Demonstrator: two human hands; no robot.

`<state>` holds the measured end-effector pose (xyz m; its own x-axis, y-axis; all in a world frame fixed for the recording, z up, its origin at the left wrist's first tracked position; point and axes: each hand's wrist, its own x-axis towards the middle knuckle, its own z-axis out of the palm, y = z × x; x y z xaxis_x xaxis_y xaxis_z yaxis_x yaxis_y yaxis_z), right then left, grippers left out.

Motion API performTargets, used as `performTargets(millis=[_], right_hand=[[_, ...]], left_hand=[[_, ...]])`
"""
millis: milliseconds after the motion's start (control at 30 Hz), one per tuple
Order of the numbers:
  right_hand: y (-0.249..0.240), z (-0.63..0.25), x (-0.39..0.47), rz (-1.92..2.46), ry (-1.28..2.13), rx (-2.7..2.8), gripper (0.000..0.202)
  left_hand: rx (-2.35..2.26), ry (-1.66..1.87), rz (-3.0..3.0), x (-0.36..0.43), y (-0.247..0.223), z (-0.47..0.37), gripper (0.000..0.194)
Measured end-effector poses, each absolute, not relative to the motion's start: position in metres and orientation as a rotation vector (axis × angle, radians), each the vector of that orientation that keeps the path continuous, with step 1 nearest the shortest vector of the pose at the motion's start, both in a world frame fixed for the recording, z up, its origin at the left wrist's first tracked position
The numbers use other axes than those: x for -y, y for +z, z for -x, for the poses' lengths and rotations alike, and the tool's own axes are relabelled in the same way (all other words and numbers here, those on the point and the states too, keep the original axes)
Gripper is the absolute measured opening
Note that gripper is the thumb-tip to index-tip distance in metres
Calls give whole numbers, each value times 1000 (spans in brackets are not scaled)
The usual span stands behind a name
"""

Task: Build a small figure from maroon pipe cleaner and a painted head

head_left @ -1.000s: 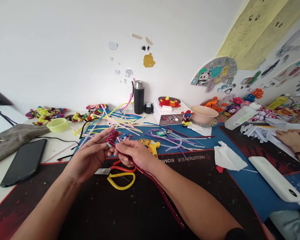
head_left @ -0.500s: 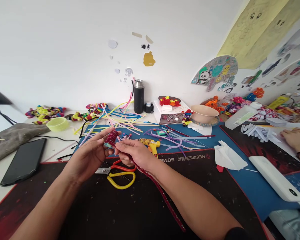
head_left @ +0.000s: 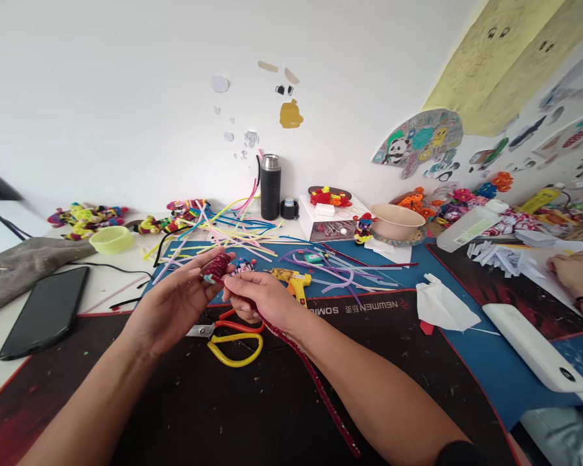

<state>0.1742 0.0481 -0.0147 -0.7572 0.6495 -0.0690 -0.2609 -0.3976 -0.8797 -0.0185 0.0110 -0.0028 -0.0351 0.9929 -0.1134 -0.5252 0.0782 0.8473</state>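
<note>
My left hand (head_left: pixel 177 298) has its fingers curled round a small piece wound with dark red pipe cleaner (head_left: pixel 217 268), with a bit of pale blue at its lower end. Close beside it, my right hand (head_left: pixel 260 294) pinches the pipe cleaner where it leaves the wound piece. The loose red length (head_left: pixel 315 382) runs back under my right wrist and hangs over the dark mat. Below my hands lie scissors (head_left: pixel 236 349) with yellow and orange handles, blades partly hidden by my left hand. A yellow glue gun (head_left: pixel 298 285) rests just beyond my right hand.
Loose coloured pipe cleaners (head_left: pixel 238 230) spread behind my hands. A black flask (head_left: pixel 271 188) stands near the wall. To the left are a phone (head_left: pixel 46 310) and a pale green bowl (head_left: pixel 111 241). At right lie a tissue (head_left: pixel 444 304), a white device (head_left: pixel 534 346) and another person's hand (head_left: pixel 573 272).
The wound red piece has turned slightly between my fingers, showing less of the pale blue. The loose end of the red pipe cleaner has shifted a little downward.
</note>
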Motion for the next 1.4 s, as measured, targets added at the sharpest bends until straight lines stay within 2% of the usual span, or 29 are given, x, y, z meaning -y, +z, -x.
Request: performTargets(millis=[200, 367, 633, 1400], right_hand=[[-13, -176, -48, 545, 2169, 1261, 51], [-14, -176, -49, 525, 2164, 1260, 51], [-15, -175, -48, 568, 2165, 1271, 50], [-18, -172, -50, 657, 2150, 1225, 47]], left_hand=[[-920, 1354, -713, -12, -4, 20, 52], [-976, 1358, -702, -11, -9, 21, 56], [-966, 1367, -772, -9, -7, 19, 50], [-1023, 1342, -836, -4, -5, 16, 55]])
